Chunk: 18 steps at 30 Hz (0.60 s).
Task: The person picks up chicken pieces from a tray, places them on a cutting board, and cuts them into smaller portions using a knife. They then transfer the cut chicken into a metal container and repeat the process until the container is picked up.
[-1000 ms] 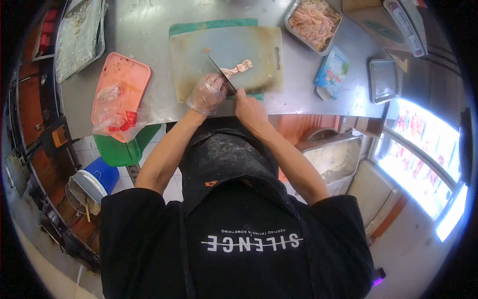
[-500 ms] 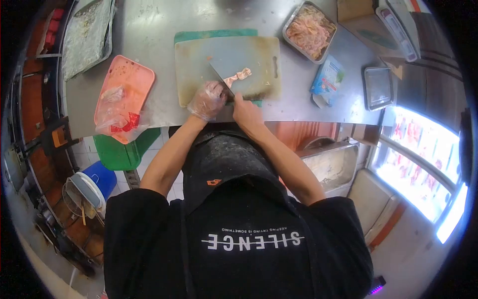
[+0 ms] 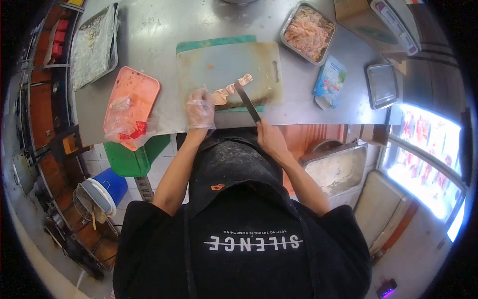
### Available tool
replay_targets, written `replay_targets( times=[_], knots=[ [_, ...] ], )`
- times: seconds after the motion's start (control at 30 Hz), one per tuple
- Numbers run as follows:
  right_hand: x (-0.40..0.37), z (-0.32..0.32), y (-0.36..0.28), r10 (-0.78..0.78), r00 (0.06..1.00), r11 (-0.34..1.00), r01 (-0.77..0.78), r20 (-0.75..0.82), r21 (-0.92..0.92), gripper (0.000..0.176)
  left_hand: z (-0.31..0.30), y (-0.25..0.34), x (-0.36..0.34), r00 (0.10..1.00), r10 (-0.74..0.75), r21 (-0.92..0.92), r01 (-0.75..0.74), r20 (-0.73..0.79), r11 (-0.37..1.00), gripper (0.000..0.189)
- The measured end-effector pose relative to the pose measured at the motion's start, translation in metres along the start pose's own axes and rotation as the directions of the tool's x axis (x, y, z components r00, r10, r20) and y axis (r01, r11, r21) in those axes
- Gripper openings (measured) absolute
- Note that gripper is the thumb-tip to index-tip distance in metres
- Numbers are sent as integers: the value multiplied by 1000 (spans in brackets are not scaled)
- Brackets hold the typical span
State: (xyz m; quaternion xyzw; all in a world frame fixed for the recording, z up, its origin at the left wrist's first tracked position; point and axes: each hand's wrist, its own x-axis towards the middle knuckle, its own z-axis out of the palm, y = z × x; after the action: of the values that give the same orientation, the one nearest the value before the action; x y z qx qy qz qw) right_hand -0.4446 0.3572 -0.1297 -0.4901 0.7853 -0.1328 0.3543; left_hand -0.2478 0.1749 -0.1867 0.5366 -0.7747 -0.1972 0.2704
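On the steel table lies a worn cutting board point(image 3: 229, 60) with a green one beneath it. My left hand point(image 3: 200, 107), in a clear plastic glove, is closed at the board's near left corner, against one end of a strip of pale meat point(image 3: 223, 94). Whether its fingers grip the strip is hard to make out. My bare right hand point(image 3: 270, 137) is wrapped round the handle of a knife point(image 3: 247, 103) at the table's near edge. The blade points away and to the left, its tip by the far part of the strip.
A metal tray of sliced pale meat point(image 3: 307, 34) stands at the back right, near a blue packet point(image 3: 329, 79) and an empty metal tray point(image 3: 382, 85). To the left are a pink tray point(image 3: 130, 89) with a plastic bag and a plastic-covered tray point(image 3: 93, 52).
The knife has moved right and away from my left hand. My left hand has shifted slightly left, and more of the meat strip shows. The whole view has shifted a little.
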Motion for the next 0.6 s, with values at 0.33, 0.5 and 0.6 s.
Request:
replay_targets(
  times=[0.33,0.5,0.6],
  knots=[
    [25,16,-7,101,979,988,-77,-176,135,25,-7,43,39,785,-184,333,-30,592,942,45],
    [20,7,18,165,899,959,-51,-405,278,26,-17,61,50,667,-268,411,-62,695,910,47],
    [16,-8,27,217,850,936,-41,-480,350,27,-5,57,50,776,-59,125,-26,627,992,40]
  ],
)
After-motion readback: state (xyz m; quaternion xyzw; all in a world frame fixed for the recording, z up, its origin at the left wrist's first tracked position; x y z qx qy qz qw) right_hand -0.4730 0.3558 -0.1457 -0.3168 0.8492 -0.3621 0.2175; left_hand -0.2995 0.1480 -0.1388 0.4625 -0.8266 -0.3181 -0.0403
